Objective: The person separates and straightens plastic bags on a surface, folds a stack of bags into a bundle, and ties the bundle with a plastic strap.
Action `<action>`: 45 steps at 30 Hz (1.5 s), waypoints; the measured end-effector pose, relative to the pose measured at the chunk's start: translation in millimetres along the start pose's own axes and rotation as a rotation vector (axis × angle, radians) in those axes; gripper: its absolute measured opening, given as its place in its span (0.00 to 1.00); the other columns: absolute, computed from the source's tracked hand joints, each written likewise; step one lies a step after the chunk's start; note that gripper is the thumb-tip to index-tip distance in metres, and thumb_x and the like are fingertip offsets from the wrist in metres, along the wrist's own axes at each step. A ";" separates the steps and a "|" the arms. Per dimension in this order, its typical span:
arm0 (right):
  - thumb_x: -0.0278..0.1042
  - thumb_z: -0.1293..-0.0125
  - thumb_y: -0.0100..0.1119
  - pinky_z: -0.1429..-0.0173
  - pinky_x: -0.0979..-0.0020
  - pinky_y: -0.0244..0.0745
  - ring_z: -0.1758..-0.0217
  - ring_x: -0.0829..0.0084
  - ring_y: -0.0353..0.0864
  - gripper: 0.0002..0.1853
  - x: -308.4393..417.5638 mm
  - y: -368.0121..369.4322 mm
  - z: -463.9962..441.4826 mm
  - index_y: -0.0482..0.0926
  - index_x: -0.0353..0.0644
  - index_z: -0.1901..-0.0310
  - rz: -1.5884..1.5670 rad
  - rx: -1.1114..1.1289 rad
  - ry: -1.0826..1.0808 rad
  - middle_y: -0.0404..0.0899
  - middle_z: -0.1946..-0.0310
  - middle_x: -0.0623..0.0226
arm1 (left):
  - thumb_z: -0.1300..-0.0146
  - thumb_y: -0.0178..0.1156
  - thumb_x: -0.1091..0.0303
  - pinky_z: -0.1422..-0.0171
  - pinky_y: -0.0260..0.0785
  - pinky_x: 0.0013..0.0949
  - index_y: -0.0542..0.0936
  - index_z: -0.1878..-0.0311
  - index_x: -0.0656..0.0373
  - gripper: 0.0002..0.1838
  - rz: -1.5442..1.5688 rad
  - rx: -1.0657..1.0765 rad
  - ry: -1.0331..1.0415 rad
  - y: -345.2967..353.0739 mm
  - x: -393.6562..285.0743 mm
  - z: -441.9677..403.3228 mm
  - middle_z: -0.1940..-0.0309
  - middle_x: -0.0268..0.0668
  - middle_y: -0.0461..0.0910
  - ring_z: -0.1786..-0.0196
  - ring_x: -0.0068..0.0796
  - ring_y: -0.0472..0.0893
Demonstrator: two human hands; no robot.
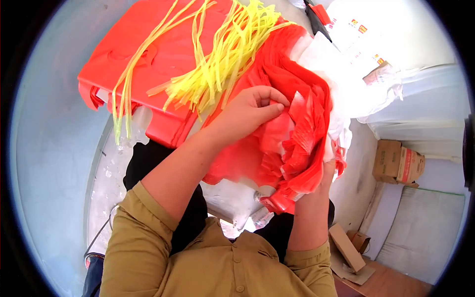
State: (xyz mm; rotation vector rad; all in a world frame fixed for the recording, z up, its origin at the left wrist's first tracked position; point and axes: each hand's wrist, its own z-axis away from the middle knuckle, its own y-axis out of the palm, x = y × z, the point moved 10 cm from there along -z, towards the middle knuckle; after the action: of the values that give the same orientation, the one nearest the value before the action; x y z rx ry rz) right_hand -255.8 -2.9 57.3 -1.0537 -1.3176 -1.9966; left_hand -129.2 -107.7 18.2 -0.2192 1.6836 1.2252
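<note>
Red plastic sheeting (316,104): one bundle, layers uncountable, centre of frame, between both hands. Left hand (247,111): thumb and forefinger drawn close at the folds; whether the grip pinches a layer cannot be told. Right hand (327,174): largely behind the bundle, right of centre; grip hidden, state undetermined. Judged progress: sheeting gathered, edges still uneven; amount left cannot be established. Yellow strips (232,49): one heap, too many to count, lying loose on one red table (111,59), upper left.

This looks like a small workshop: yellow strips (237,44) lie beside the red plastic sheeting (309,136), a cardboard box (388,161) to its right.
</note>
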 end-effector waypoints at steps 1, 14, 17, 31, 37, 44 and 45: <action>0.38 0.19 0.54 0.36 0.61 0.82 0.40 0.64 0.84 0.19 -4.7 4.7 -2.7 0.76 0.35 0.36 -0.050 0.062 -0.009 0.82 0.41 0.58 | 0.24 0.62 0.72 0.56 0.72 0.20 0.84 0.48 0.61 0.07 0.008 0.007 -0.015 1.0 5.5 -1.1 0.60 0.26 0.85 0.60 0.10 0.80; 0.40 0.20 0.53 0.52 0.69 0.83 0.56 0.71 0.86 0.15 11.7 17.7 0.8 0.80 0.37 0.47 0.255 -0.029 -0.193 0.86 0.54 0.64 | 0.35 0.67 0.80 0.53 0.76 0.25 0.84 0.53 0.63 0.08 -0.229 0.148 0.085 14.9 -7.9 7.4 0.59 0.32 0.88 0.57 0.17 0.84; 0.39 0.20 0.52 0.54 0.70 0.83 0.59 0.72 0.85 0.14 8.1 19.9 2.6 0.80 0.38 0.48 0.298 -0.046 -0.173 0.86 0.56 0.66 | 0.36 0.68 0.77 0.50 0.78 0.30 0.85 0.54 0.63 0.08 -0.307 0.141 0.158 19.5 -11.6 9.3 0.57 0.34 0.88 0.56 0.26 0.87; 0.35 0.31 0.71 0.40 0.67 0.81 0.43 0.67 0.83 0.28 74.5 63.1 0.0 0.75 0.37 0.32 1.181 -0.026 -0.717 0.83 0.41 0.63 | 0.33 0.59 0.72 0.40 0.78 0.45 0.76 0.40 0.65 0.19 -0.705 -0.442 0.390 -29.3 -40.0 16.9 0.50 0.44 0.85 0.45 0.46 0.85; 0.38 0.44 0.79 0.32 0.61 0.78 0.35 0.61 0.81 0.40 108.8 16.8 -26.9 0.73 0.43 0.29 1.560 -0.004 -0.771 0.81 0.36 0.62 | 0.25 0.57 0.69 0.18 0.60 0.38 0.60 0.18 0.66 0.36 -0.046 -0.406 0.116 -70.7 22.0 -26.9 0.20 0.50 0.65 0.20 0.40 0.67; 0.37 0.44 0.80 0.32 0.61 0.77 0.34 0.62 0.79 0.43 111.3 0.6 -35.3 0.71 0.44 0.27 1.545 -0.023 -0.775 0.79 0.33 0.62 | 0.26 0.60 0.69 0.16 0.57 0.39 0.56 0.16 0.65 0.39 -0.299 -0.335 0.088 -80.0 30.2 -52.7 0.18 0.50 0.63 0.17 0.41 0.64; 0.36 0.44 0.80 0.32 0.62 0.78 0.34 0.63 0.79 0.42 113.5 -15.3 -42.7 0.71 0.43 0.27 1.501 -0.068 -0.713 0.79 0.34 0.62 | 0.26 0.61 0.69 0.16 0.58 0.39 0.57 0.16 0.65 0.40 -0.329 -0.324 0.089 -81.7 30.1 -54.1 0.19 0.50 0.64 0.17 0.41 0.65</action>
State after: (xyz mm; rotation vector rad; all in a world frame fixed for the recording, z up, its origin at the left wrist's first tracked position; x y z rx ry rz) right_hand -344.9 -36.9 133.9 -2.0021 -0.3108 -0.5179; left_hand -124.8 -177.7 -56.6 -0.7280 1.4436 1.2426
